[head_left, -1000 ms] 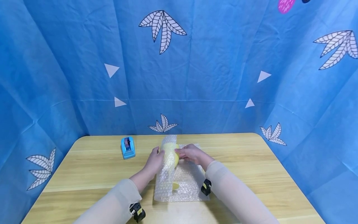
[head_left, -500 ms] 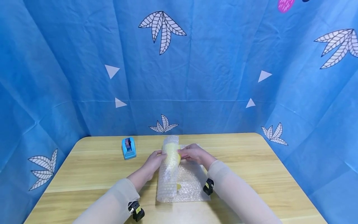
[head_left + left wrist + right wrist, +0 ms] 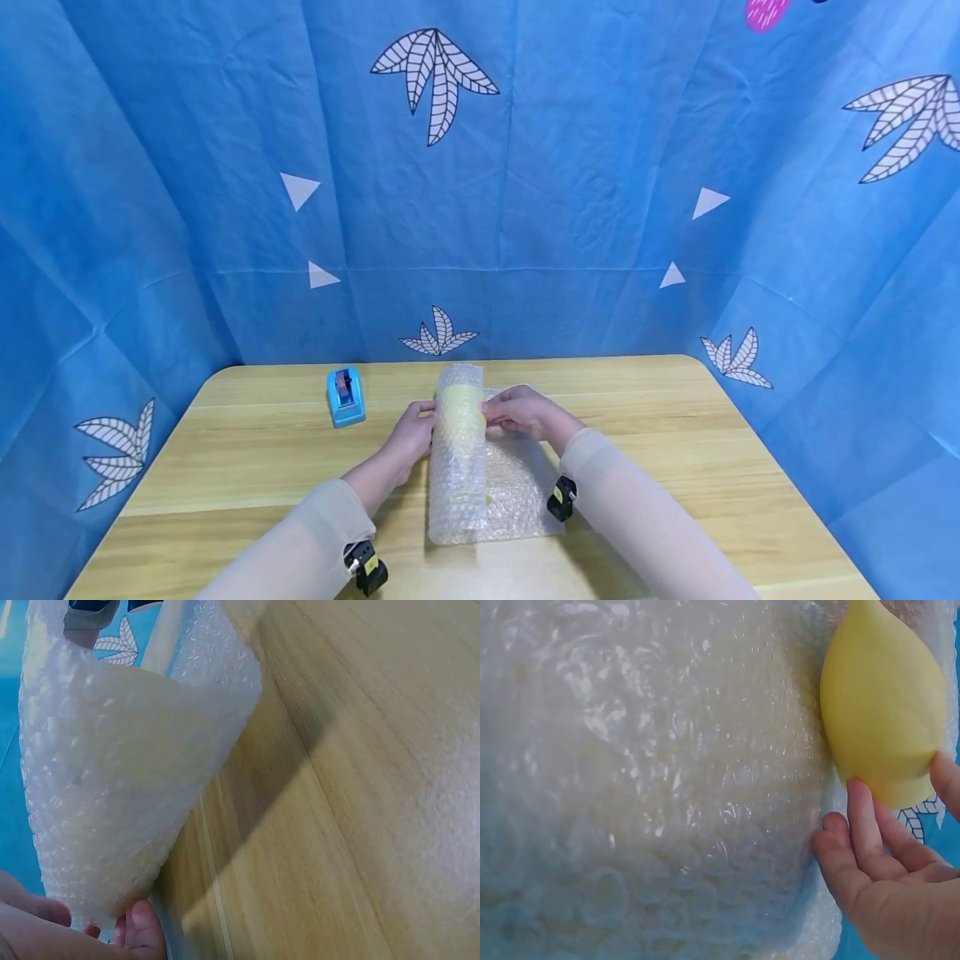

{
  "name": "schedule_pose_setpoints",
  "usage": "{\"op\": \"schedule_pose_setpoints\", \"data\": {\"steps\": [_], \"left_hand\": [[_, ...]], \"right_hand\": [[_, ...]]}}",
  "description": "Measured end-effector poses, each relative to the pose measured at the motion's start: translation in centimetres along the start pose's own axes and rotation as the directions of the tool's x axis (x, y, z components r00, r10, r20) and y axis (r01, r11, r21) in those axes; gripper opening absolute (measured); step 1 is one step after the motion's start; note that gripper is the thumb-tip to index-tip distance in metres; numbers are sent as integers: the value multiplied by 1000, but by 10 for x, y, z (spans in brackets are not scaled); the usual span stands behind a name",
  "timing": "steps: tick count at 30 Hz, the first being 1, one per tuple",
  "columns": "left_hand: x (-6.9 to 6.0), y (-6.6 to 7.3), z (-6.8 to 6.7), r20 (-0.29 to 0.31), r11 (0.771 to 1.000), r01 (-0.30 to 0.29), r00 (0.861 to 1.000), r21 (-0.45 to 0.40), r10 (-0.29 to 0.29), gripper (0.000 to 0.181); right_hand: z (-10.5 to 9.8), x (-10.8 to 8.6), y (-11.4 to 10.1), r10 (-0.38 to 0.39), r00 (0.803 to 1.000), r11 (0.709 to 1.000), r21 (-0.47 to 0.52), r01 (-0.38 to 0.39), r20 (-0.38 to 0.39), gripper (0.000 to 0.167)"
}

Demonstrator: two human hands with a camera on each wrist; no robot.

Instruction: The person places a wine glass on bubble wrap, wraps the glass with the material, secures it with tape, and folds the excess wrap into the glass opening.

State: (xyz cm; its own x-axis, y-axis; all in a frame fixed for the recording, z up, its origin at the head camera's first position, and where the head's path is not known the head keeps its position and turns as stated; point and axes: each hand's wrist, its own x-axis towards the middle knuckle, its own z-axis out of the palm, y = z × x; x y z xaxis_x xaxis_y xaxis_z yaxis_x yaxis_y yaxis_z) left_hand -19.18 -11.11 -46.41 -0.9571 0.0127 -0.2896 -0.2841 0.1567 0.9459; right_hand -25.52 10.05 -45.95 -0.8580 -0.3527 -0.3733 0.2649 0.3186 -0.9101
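A yellow rounded object with a narrow tip [image 3: 885, 697] lies inside a folded sheet of bubble wrap [image 3: 457, 467]; in the head view it shows only as a yellow tint through the wrap. My left hand [image 3: 409, 435] grips the roll's left side, its fingertips curled round the wrap's edge in the left wrist view [image 3: 90, 930]. From the right, my right hand [image 3: 525, 412] holds the yellow object's wide end, thumb on one side and fingers on the other [image 3: 900, 885]. The flat part of the wrap [image 3: 517, 492] spreads beneath my right wrist.
A blue tape dispenser [image 3: 346, 398] stands on the wooden table [image 3: 262, 450] left of the wrap. Behind the table and at both sides hangs a blue curtain [image 3: 585, 208] with leaf and triangle prints.
The wrap's folded flap has moved right and covers more of the yellow object. Both hands have shifted slightly with it, my right hand a little to the right.
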Motion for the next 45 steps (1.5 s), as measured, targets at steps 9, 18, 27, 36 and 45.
{"op": "schedule_pose_setpoints", "data": {"steps": [9, 18, 27, 36, 45], "left_hand": [[2, -3, 2, -28, 1000, -9, 1000, 23, 10, 49], [3, -4, 4, -18, 999, -22, 1000, 29, 22, 49], [5, -6, 8, 1, 999, -46, 999, -20, 46, 49], [4, -6, 9, 13, 998, -51, 999, -39, 51, 49], [7, -6, 11, -1, 997, -77, 997, -14, 77, 50]], "right_hand": [[-3, 1, 1, 12, 999, 999, 41, -13, 34, 28], [-8, 1, 3, 28, 998, 997, 74, -32, 60, 24], [-11, 1, 3, 58, 998, 995, 80, -58, 9, 39], [-8, -1, 3, 60, 996, 994, 90, -54, -68, 30], [-6, -3, 6, 42, 993, 995, 98, -32, -108, 29]]}}
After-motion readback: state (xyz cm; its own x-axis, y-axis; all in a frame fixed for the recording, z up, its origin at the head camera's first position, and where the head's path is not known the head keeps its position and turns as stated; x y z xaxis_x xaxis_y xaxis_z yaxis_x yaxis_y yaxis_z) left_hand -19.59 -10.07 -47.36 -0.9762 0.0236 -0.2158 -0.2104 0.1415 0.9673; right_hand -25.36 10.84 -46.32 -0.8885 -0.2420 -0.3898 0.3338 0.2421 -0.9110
